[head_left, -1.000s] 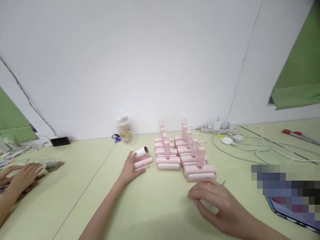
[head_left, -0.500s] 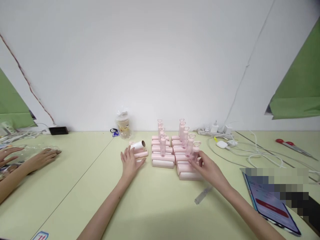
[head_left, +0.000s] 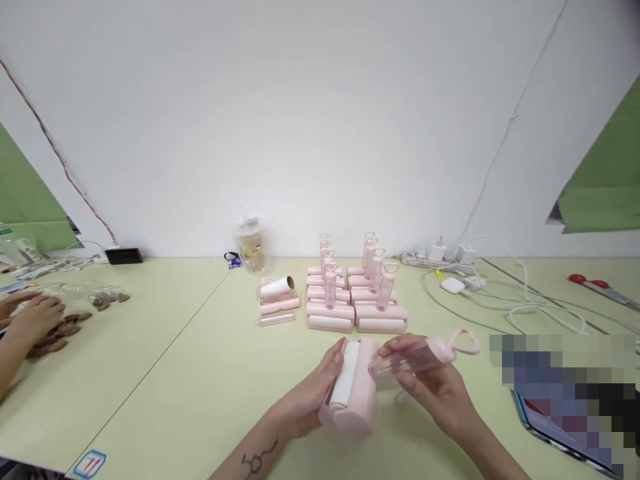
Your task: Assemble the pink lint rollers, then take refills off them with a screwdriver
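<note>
- Table (head_left: pixel 165 373): pale yellow-green, running up to a white wall (head_left: pixel 280 113); green cloth hangs at both edges of the view
- Rollers (head_left: pixel 356 303): two rows of pink lint rollers stand mid-table, handles with heart-shaped loops pointing up
- Cables (head_left: pixel 505 303): white leads, a power strip and chargers lie right of the rows, near the wall
- Tablet (head_left: pixel 560 427): at the right edge, its screen partly blurred out
- Roller (head_left: pixel 351 390): the one in hand, held low over the table in front of the rows; pink cover with the white roll facing up, its handle (head_left: pixel 425 355) pointing right with the heart loop at the tip
- Left hand (head_left: pixel 313 397): wrapped round the roller's cover from the left, fingers curled over the top edge; a tattoo shows on the forearm
- Right hand (head_left: pixel 433 390): closed on the handle, thumb and fingers pinching the clear part near the cover
- Co-worker's hands (head_left: pixel 30 317): at the far left, on small brown things beside clear packets
- Loose roll (head_left: pixel 277 288): a white core lying on a pink cover, just left of the rows, with a clear sleeve in front of it
- Bottle (head_left: pixel 249 245): clear, by the wall behind the loose roll
- Scissors (head_left: pixel 595 283): red-handled, far right
</note>
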The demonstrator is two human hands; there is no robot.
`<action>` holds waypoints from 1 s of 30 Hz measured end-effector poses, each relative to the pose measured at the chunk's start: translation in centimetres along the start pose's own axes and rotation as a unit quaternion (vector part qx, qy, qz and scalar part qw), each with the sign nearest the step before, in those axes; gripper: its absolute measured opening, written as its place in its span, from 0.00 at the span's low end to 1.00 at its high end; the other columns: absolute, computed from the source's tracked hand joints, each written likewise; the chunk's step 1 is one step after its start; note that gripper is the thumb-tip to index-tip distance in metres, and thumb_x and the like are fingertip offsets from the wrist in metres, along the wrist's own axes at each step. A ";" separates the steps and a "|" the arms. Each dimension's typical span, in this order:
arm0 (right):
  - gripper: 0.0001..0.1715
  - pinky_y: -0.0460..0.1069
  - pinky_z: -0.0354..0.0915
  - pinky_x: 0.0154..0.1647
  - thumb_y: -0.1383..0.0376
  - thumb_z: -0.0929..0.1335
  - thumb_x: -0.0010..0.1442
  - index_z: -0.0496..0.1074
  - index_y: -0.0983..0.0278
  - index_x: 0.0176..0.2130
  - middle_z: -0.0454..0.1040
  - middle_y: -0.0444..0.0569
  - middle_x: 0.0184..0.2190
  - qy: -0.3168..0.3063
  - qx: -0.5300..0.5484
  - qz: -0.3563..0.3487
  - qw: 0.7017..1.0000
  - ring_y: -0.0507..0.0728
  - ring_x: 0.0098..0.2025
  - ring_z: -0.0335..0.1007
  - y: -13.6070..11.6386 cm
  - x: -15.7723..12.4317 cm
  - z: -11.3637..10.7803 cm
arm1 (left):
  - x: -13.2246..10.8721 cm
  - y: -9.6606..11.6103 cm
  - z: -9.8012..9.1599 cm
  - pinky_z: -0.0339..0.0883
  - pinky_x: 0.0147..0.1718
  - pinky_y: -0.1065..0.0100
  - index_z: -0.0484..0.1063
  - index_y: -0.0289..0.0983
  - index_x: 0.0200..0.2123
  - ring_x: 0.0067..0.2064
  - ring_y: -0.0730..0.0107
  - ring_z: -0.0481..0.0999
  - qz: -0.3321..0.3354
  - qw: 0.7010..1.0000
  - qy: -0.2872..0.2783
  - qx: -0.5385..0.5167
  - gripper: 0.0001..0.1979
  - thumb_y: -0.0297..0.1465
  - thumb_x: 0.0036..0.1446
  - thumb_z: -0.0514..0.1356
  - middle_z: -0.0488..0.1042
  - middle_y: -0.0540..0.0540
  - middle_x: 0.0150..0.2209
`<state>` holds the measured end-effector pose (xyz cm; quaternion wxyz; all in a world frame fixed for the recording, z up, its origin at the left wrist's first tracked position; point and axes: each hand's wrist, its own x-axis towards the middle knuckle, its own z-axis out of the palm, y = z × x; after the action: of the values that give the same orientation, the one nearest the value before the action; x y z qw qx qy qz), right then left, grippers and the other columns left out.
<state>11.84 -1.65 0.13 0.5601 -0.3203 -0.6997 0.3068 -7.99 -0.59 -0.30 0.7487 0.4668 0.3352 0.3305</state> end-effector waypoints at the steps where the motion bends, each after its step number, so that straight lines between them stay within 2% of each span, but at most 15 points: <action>1: 0.11 0.48 0.71 0.36 0.61 0.67 0.58 0.68 0.56 0.43 0.75 0.48 0.35 0.020 0.013 0.004 1.000 0.57 0.38 0.73 0.3 -0.1 -0.3 | 0.1 -0.6 -0.2 0.62 0.47 0.61 0.44 0.43 0.59 0.51 0.60 0.69 0.005 1.000 0.008 -0.030 0.36 0.52 0.53 0.53 0.64 0.40 0.54; 3: 0.11 0.47 0.70 0.33 0.60 0.67 0.57 0.69 0.56 0.42 0.75 0.48 0.35 0.081 0.042 0.016 0.996 0.56 0.37 0.73 0.7 -0.1 -1.0 | 0.2 -1.5 -0.8 0.61 0.48 0.61 0.42 0.45 0.57 0.52 0.61 0.68 0.025 0.997 0.012 -0.073 0.37 0.47 0.51 0.58 0.64 0.42 0.53; 5: 0.10 0.45 0.68 0.27 0.59 0.68 0.55 0.69 0.56 0.40 0.75 0.48 0.33 0.161 0.074 0.035 0.984 0.56 0.34 0.72 0.9 0.0 -1.7 | 0.4 -2.1 -1.7 0.62 0.47 0.60 0.44 0.46 0.52 0.49 0.60 0.69 0.065 0.995 0.056 -0.050 0.37 0.42 0.46 0.64 0.64 0.43 0.50; 7: 0.09 0.46 0.65 0.24 0.58 0.68 0.54 0.70 0.57 0.37 0.73 0.48 0.31 0.228 0.088 0.062 0.968 0.55 0.31 0.69 0.9 0.2 -2.3 | 0.6 -2.5 -2.7 0.62 0.46 0.61 0.48 0.44 0.44 0.49 0.60 0.68 0.111 0.980 0.160 0.039 0.35 0.38 0.39 0.68 0.63 0.44 0.47; 9: 0.09 0.47 0.64 0.23 0.59 0.68 0.54 0.69 0.58 0.37 0.72 0.48 0.30 0.248 0.081 0.085 0.962 0.56 0.29 0.68 0.9 0.2 -2.5 | 0.6 -2.7 -3.8 0.62 0.45 0.61 0.49 0.42 0.41 0.50 0.59 0.66 0.139 0.938 0.279 0.150 0.35 0.37 0.34 0.69 0.63 0.45 0.44; 12: 0.10 0.48 0.64 0.25 0.60 0.68 0.54 0.69 0.58 0.38 0.72 0.49 0.31 0.237 0.058 0.100 0.965 0.58 0.32 0.68 1.0 -0.2 -2.3 | -0.1 -2.6 -5.5 0.61 0.47 0.56 0.50 0.40 0.48 0.48 0.55 0.67 0.139 0.874 0.369 0.283 0.38 0.40 0.36 0.67 0.64 0.45 0.42; 14: 0.10 0.49 0.66 0.27 0.60 0.67 0.54 0.69 0.58 0.39 0.72 0.50 0.32 0.218 0.049 0.105 0.969 0.59 0.34 0.68 1.0 -0.5 -2.0 | -0.7 -2.5 -6.6 0.59 0.48 0.52 0.54 0.40 0.52 0.50 0.51 0.65 0.119 0.842 0.388 0.354 0.37 0.42 0.39 0.65 0.66 0.44 0.43; 17: 0.10 0.49 0.68 0.27 0.61 0.67 0.56 0.68 0.59 0.39 0.72 0.50 0.33 0.183 0.059 0.103 0.976 0.58 0.33 0.70 1.1 -0.8 -1.7 | -1.7 -2.5 -7.8 0.58 0.50 0.50 0.62 0.40 0.48 0.55 0.46 0.59 0.080 0.808 0.408 0.418 0.34 0.44 0.37 0.65 0.66 0.42 0.46; 20: 0.09 0.48 0.69 0.27 0.61 0.66 0.57 0.68 0.58 0.40 0.72 0.49 0.33 0.123 0.073 0.087 0.986 0.57 0.32 0.71 1.0 -0.9 -1.6 | -2.5 -2.3 -7.8 0.56 0.52 0.47 0.57 0.35 0.53 0.58 0.42 0.53 0.045 0.788 0.447 0.422 0.45 0.43 0.30 0.68 0.61 0.37 0.53; 22: 0.09 0.49 0.70 0.29 0.60 0.66 0.58 0.67 0.57 0.41 0.72 0.49 0.33 0.063 0.084 0.079 0.991 0.58 0.33 0.72 0.5 -1.0 -1.4 | -3.1 -1.9 -6.5 0.52 0.54 0.45 0.47 0.35 0.58 0.61 0.42 0.46 0.087 0.769 0.478 0.416 0.51 0.43 0.33 0.67 0.52 0.35 0.59; 24: 0.10 0.51 0.70 0.32 0.59 0.65 0.58 0.67 0.57 0.41 0.71 0.50 0.34 -0.019 0.107 0.071 0.992 0.59 0.35 0.72 -0.3 -1.1 -1.1 | -3.6 -1.3 -4.4 0.49 0.57 0.48 0.47 0.40 0.59 0.63 0.47 0.44 0.154 0.786 0.447 0.399 0.42 0.44 0.43 0.61 0.49 0.39 0.61; 26: 0.11 0.51 0.69 0.33 0.57 0.65 0.58 0.66 0.55 0.42 0.70 0.49 0.35 -0.107 0.132 0.058 0.984 0.59 0.37 0.71 -1.2 -1.2 -0.8 | -3.8 -0.9 -2.0 0.50 0.57 0.52 0.56 0.42 0.56 0.61 0.50 0.52 0.155 0.867 0.317 0.352 0.31 0.44 0.49 0.57 0.55 0.42 0.59; 27: 0.11 0.51 0.69 0.34 0.56 0.66 0.57 0.66 0.53 0.42 0.70 0.49 0.36 -0.144 0.142 0.052 0.978 0.58 0.37 0.71 -1.6 -1.3 -0.7 | -3.7 -0.9 -0.9 0.51 0.56 0.54 0.55 0.42 0.56 0.60 0.50 0.55 0.125 0.909 0.252 0.309 0.33 0.44 0.48 0.59 0.57 0.41 0.59; 28: 0.10 0.50 0.68 0.35 0.56 0.66 0.57 0.66 0.52 0.42 0.71 0.48 0.37 -0.169 0.148 0.050 0.973 0.57 0.38 0.70 -1.9 -1.5 -0.6 | -3.6 -1.1 0.1 0.53 0.55 0.54 0.52 0.42 0.58 0.59 0.50 0.57 0.096 0.939 0.218 0.246 0.37 0.45 0.47 0.60 0.58 0.40 0.58; 30: 0.08 0.50 0.68 0.38 0.58 0.66 0.58 0.67 0.49 0.41 0.71 0.46 0.39 -0.193 0.152 0.058 0.967 0.56 0.41 0.70 -2.1 -1.7 -0.7 | -3.4 -1.8 1.5 0.59 0.51 0.55 0.48 0.38 0.59 0.55 0.49 0.64 0.037 0.979 0.177 0.092 0.44 0.49 0.43 0.62 0.63 0.36 0.55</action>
<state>12.56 -4.21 0.97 0.4376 -0.2056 -0.7201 0.4977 -8.35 -4.65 -0.78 0.6187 0.4803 0.4737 0.4027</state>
